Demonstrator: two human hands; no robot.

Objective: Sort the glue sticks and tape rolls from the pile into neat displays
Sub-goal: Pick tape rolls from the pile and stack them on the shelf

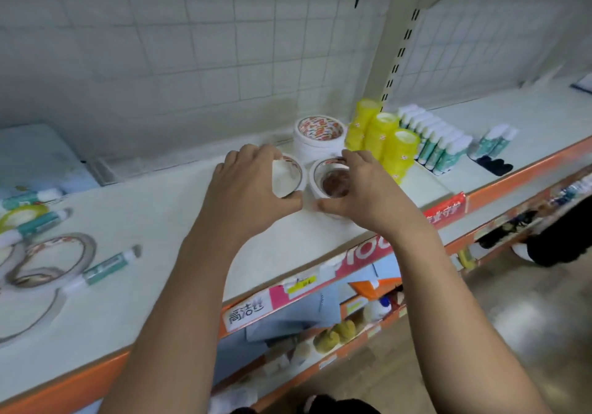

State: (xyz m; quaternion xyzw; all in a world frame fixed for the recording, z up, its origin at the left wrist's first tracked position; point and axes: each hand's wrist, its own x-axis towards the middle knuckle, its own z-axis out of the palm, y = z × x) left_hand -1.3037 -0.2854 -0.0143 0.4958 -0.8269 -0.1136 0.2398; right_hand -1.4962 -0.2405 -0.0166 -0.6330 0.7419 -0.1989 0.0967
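On the white shelf (160, 215) a pile (51, 253) of loose tape and glue sticks is seen at nine o'clock. At centre one white tape roll (290, 175) is gripped between the curled fingers and thumb of the left hand (246, 186), and a second roll (315, 176) just beside it by the right hand (362, 189). Yellow tape stacks (381, 135) are ranged at two o'clock.

Left hand (246, 189), right hand (365, 189) bare; forearms bare throughout.

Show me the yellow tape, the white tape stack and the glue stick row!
Yellow tape (400, 157): head view, front stack's side.
White tape stack (320, 130): head view, printed top.
Glue stick row (437, 139): head view, middle stick.
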